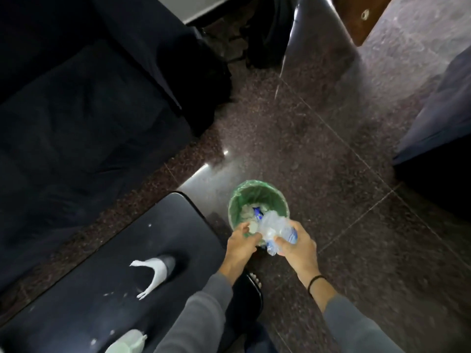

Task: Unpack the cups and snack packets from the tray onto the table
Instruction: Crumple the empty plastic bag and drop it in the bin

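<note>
A crumpled clear plastic wrapper with a blue label (276, 231) hangs over a small bin lined with a green bag (239, 197). My right hand (297, 244) grips the wrapper's right end. My left hand (242, 242) pinches its left edge at the bin's near rim. Inside the bin lie pale scraps and a blue packet (257, 212). No tray is in view. On the dark table (114, 276) at the lower left stand a white and dark cup-like object (158, 272) and a pale green packet (127, 341).
The bin stands on a polished speckled stone floor (331, 149). A dark sofa (76, 110) fills the left side. Another dark seat (438, 123) is at the right edge. My sandalled foot (252, 284) is just below the bin. White crumbs dot the table.
</note>
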`<state>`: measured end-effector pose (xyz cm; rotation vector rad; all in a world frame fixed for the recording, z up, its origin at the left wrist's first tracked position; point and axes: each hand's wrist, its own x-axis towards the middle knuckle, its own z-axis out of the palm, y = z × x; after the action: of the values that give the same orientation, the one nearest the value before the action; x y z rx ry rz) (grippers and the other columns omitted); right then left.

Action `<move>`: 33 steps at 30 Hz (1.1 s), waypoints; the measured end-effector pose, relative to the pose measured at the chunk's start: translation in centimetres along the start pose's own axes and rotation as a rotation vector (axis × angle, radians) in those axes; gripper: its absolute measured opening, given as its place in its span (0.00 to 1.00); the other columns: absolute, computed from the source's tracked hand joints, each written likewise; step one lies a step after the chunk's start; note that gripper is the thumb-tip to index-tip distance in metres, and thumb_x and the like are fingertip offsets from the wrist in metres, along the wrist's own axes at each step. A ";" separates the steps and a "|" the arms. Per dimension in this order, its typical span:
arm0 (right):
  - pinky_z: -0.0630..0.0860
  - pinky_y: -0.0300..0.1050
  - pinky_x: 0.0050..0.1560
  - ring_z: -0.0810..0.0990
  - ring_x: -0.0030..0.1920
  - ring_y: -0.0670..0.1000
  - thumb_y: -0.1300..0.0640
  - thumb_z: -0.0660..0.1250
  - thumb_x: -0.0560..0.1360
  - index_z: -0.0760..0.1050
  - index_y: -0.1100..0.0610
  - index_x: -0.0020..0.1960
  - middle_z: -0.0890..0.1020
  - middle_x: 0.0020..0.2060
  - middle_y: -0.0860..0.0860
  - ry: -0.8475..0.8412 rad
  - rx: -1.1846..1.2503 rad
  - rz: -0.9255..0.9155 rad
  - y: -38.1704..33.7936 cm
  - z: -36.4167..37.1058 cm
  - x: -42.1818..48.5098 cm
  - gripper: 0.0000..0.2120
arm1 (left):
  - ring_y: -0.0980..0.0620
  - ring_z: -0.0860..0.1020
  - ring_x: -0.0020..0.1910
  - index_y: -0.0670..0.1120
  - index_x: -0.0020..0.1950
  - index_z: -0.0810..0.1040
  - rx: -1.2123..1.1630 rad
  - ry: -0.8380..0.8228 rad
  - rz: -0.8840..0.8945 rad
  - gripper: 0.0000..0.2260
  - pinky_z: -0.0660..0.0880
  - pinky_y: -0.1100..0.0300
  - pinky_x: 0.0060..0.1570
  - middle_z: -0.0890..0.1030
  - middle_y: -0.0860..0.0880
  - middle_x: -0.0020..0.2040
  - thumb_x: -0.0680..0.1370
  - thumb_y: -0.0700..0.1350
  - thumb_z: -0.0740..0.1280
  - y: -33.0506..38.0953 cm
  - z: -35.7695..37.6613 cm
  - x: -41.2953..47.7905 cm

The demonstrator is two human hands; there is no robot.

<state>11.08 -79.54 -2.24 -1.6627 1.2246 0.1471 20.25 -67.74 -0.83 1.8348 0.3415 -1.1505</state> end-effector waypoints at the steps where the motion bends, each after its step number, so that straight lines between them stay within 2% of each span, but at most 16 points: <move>1: 0.78 0.51 0.63 0.79 0.63 0.56 0.61 0.75 0.73 0.77 0.56 0.68 0.82 0.60 0.55 0.022 -0.050 -0.001 0.6 0.7 1.7 0.24 | 0.50 0.77 0.63 0.45 0.77 0.69 0.022 -0.007 -0.018 0.26 0.76 0.50 0.66 0.75 0.47 0.70 0.79 0.43 0.71 -0.2 0.3 1.5; 3: 0.74 0.48 0.64 0.77 0.66 0.57 0.62 0.74 0.74 0.75 0.58 0.70 0.80 0.64 0.57 0.033 -0.106 0.015 1.3 2.2 4.8 0.25 | 0.48 0.76 0.68 0.44 0.77 0.69 0.072 -0.018 -0.037 0.27 0.74 0.49 0.68 0.74 0.46 0.72 0.80 0.43 0.71 -0.5 0.7 4.1; 8: 0.70 0.51 0.71 0.72 0.71 0.59 0.61 0.74 0.74 0.68 0.60 0.76 0.74 0.71 0.60 -0.016 -0.171 0.040 2.2 5.7 11.1 0.32 | 0.48 0.75 0.68 0.45 0.77 0.69 0.145 -0.028 -0.052 0.25 0.74 0.50 0.69 0.75 0.45 0.72 0.80 0.42 0.69 -1.7 2.1 9.7; 11: 0.71 0.52 0.69 0.73 0.68 0.60 0.60 0.74 0.73 0.70 0.59 0.74 0.75 0.67 0.60 -0.048 -0.178 0.073 2.5 6.8 12.9 0.30 | 0.51 0.76 0.64 0.45 0.76 0.70 0.172 -0.034 -0.058 0.24 0.75 0.54 0.67 0.76 0.46 0.70 0.80 0.42 0.69 -2.1 2.7 11.4; 14: 0.73 0.49 0.66 0.76 0.65 0.60 0.60 0.72 0.75 0.73 0.60 0.70 0.78 0.63 0.61 -0.079 -0.197 0.106 2.7 6.9 13.1 0.24 | 0.50 0.77 0.62 0.45 0.74 0.72 0.160 -0.029 -0.068 0.22 0.76 0.51 0.66 0.78 0.46 0.67 0.80 0.41 0.69 -2.3 3.1 11.8; 18: 0.79 0.50 0.59 0.82 0.57 0.59 0.60 0.71 0.76 0.78 0.60 0.61 0.82 0.56 0.59 -0.112 -0.222 0.099 2.7 6.5 12.1 0.14 | 0.49 0.78 0.62 0.45 0.70 0.75 0.178 -0.016 -0.080 0.19 0.77 0.50 0.66 0.79 0.47 0.63 0.79 0.42 0.70 -2.4 2.8 11.0; 22: 0.78 0.43 0.55 0.82 0.56 0.55 0.59 0.72 0.76 0.80 0.58 0.54 0.84 0.53 0.56 -0.120 -0.225 0.052 2.0 6.5 10.3 0.08 | 0.51 0.79 0.59 0.46 0.69 0.76 0.194 -0.014 -0.062 0.18 0.78 0.51 0.64 0.80 0.49 0.58 0.79 0.44 0.71 -2.0 1.4 9.4; 24: 0.81 0.50 0.58 0.82 0.56 0.57 0.58 0.72 0.76 0.80 0.56 0.51 0.84 0.53 0.56 -0.129 -0.175 0.042 1.4 6.6 9.0 0.05 | 0.52 0.80 0.55 0.47 0.68 0.77 0.199 -0.015 -0.048 0.16 0.79 0.51 0.61 0.81 0.49 0.57 0.79 0.42 0.69 -1.8 0.5 8.2; 26: 0.81 0.56 0.58 0.83 0.56 0.58 0.58 0.73 0.76 0.81 0.55 0.50 0.85 0.52 0.55 -0.135 -0.143 0.007 0.5 6.9 7.3 0.04 | 0.50 0.82 0.52 0.47 0.66 0.78 0.210 -0.011 -0.020 0.14 0.81 0.52 0.58 0.82 0.49 0.55 0.80 0.41 0.66 -1.5 -0.8 6.7; 29: 0.81 0.57 0.57 0.84 0.52 0.56 0.59 0.72 0.77 0.82 0.57 0.50 0.85 0.48 0.53 -0.119 -0.110 -0.087 -1.1 7.2 4.5 0.03 | 0.47 0.85 0.51 0.46 0.61 0.80 0.187 -0.029 0.023 0.10 0.82 0.52 0.53 0.85 0.45 0.55 0.80 0.41 0.65 -1.4 -2.7 4.0; 31: 0.82 0.55 0.56 0.84 0.50 0.53 0.60 0.71 0.77 0.81 0.58 0.51 0.85 0.46 0.51 -0.109 -0.092 -0.162 -2.4 7.7 1.9 0.04 | 0.51 0.84 0.46 0.45 0.57 0.81 0.148 -0.062 0.058 0.08 0.83 0.52 0.50 0.86 0.44 0.53 0.79 0.40 0.66 -1.8 -4.5 1.6; 33: 0.81 0.48 0.54 0.83 0.49 0.51 0.61 0.71 0.77 0.80 0.57 0.51 0.83 0.44 0.48 -0.098 -0.090 -0.237 -3.6 8.2 -0.9 0.03 | 0.53 0.84 0.43 0.45 0.55 0.81 0.143 -0.084 0.106 0.07 0.83 0.52 0.49 0.87 0.43 0.50 0.79 0.40 0.66 -2.2 -6.3 -0.9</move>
<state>16.99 -72.83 -3.24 -1.8434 0.9516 0.1367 21.98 -61.23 -0.43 1.8974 0.1150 -1.1996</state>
